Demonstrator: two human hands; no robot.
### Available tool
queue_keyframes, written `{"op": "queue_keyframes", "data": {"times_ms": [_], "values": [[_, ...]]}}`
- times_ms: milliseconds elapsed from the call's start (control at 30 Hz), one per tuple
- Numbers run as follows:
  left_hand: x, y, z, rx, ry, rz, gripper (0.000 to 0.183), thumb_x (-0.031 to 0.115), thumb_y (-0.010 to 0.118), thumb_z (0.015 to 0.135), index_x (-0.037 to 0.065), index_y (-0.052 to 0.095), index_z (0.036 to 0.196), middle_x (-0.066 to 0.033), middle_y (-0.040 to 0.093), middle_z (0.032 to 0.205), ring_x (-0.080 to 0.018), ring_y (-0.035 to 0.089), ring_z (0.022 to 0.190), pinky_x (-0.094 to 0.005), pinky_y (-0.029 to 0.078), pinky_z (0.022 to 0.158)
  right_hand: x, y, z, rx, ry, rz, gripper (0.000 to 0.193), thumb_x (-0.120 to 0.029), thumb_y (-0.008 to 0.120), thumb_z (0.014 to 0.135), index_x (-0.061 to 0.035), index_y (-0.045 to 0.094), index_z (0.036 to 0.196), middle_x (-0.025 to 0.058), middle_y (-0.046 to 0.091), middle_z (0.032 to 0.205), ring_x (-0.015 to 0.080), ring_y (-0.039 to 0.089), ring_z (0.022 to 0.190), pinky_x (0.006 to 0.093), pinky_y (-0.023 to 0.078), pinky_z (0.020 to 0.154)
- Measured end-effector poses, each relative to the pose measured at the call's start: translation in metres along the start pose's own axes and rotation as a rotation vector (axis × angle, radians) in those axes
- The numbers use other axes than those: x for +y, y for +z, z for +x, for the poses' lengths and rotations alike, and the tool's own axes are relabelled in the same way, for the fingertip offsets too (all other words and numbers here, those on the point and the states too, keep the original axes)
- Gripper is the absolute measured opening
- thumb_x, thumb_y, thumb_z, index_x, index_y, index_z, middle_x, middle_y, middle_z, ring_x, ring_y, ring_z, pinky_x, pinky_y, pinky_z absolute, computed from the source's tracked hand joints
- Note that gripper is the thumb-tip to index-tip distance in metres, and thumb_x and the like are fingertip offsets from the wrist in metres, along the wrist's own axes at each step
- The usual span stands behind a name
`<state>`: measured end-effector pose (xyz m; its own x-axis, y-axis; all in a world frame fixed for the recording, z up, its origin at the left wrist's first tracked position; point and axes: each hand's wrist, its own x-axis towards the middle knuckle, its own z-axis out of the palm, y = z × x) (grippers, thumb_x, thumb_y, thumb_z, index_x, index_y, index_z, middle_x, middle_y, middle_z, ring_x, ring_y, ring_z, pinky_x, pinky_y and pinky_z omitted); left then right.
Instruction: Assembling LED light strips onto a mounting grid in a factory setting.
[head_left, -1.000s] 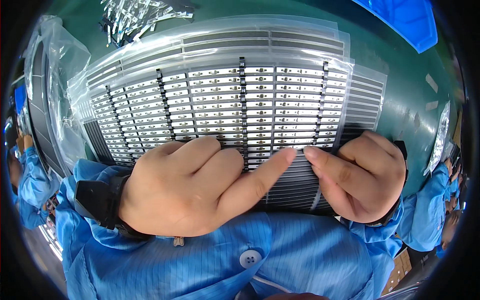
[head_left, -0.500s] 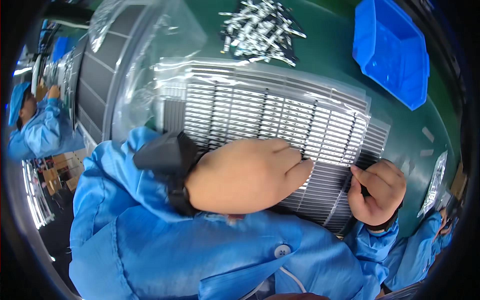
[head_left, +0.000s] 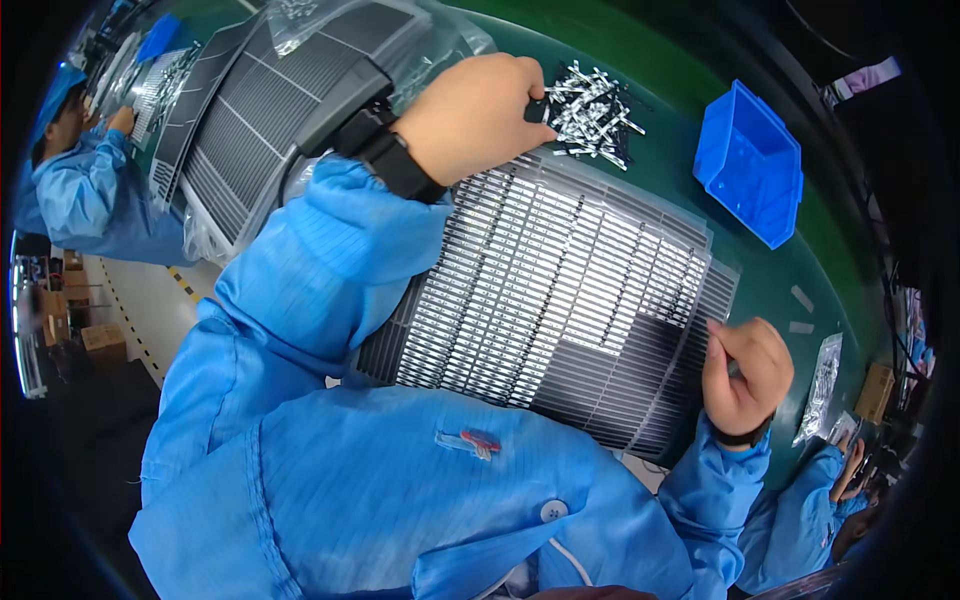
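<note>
A dark grey slotted tray (head_left: pixel 600 395) lies in front of me, most of its rows filled with small silver-white strips (head_left: pixel 520 280). Bare slots show at its lower right. Beyond its far edge, a loose pile of similar strips (head_left: pixel 600 118) rests on the green table. My left hand (head_left: pixel 470 115) is at the left side of this pile, thumb and forefinger apart, with nothing visible between them. Beside the tray's right edge is my right hand (head_left: pixel 748 375), its fingers curled and thumb against forefinger. Whatever it may pinch is too small to make out.
A blue plastic bin (head_left: pixel 712 140) stands at the far right. Grey slotted trays (head_left: pixel 255 125) with clear plastic film are stacked at the left. A clear bag (head_left: pixel 822 385) lies on the right. Co-workers in blue sit at the left (head_left: pixel 85 190) and lower right (head_left: pixel 795 515).
My left hand has moved from over the tray up to the strip pile, uncovering the rows beneath. My right hand stays near the tray's right edge, still pinched. The view has shifted.
</note>
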<state>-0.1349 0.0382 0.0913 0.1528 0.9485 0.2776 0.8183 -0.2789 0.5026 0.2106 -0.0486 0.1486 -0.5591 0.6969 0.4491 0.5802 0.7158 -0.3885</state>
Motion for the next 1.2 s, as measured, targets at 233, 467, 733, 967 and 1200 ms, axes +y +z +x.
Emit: {"op": "queue_keyframes", "data": {"times_ms": [233,467,733,967,1200], "values": [[-0.002,0.0,-0.001,0.001,0.018,-0.109,0.019,0.014,0.074,0.086,-0.001,0.068,0.095,-0.0111,0.067,0.083,-0.023,0.065,0.076,-0.0336,0.053,0.072,-0.052,-0.018,0.015,0.175,0.079,0.554,0.014,-0.01,0.072,0.076,0.0032,0.074,0.082,0.0089,0.061,0.067,0.0179,0.054,0.056,0.0303,0.038,0.051],[0.001,-0.004,-0.003,0.024,-0.015,0.027,0.011,0.009,0.06,0.088,-0.001,0.066,0.09,-0.0179,0.066,0.081,-0.0364,0.066,0.077,-0.0421,0.053,0.071,-0.023,0.029,0.028,0.165,0.176,0.414,0.013,0.009,0.069,0.08,0.0038,0.075,0.091,0.0076,0.06,0.068,0.0154,0.054,0.058,0.0275,0.039,0.054],[0.006,-0.001,0.002,0.098,-0.024,0.04,0.015,0.013,0.07,0.089,-0.001,0.066,0.095,-0.0176,0.068,0.088,-0.0355,0.068,0.086,-0.0434,0.053,0.075,-0.009,0.033,0.031,0.025,0.106,0.334,0.015,0.008,0.072,0.078,0.0028,0.076,0.092,0.0091,0.063,0.069,0.0168,0.058,0.057,0.0286,0.045,0.054],[0.006,0.001,0.013,0.083,-0.052,0.004,0.016,0.015,0.066,0.094,-0.001,0.066,0.097,-0.0196,0.069,0.093,-0.0368,0.067,0.087,-0.0434,0.053,0.076,-0.002,0.023,0.029,0.042,0.129,0.385,0.014,0.007,0.072,0.079,0.0028,0.076,0.092,0.0088,0.063,0.069,0.0174,0.059,0.059,0.0282,0.045,0.055],[0.023,-0.012,0.015,0.265,-0.094,0.059,0.015,0.014,0.063,0.096,-0.001,0.063,0.097,-0.0208,0.068,0.084,-0.0379,0.067,0.078,-0.0443,0.051,0.068,0.005,0.013,0.026,0.035,0.099,0.39,0.014,0.006,0.071,0.079,0.0026,0.076,0.092,0.0095,0.064,0.07,0.0168,0.06,0.059,0.028,0.045,0.054]]}}
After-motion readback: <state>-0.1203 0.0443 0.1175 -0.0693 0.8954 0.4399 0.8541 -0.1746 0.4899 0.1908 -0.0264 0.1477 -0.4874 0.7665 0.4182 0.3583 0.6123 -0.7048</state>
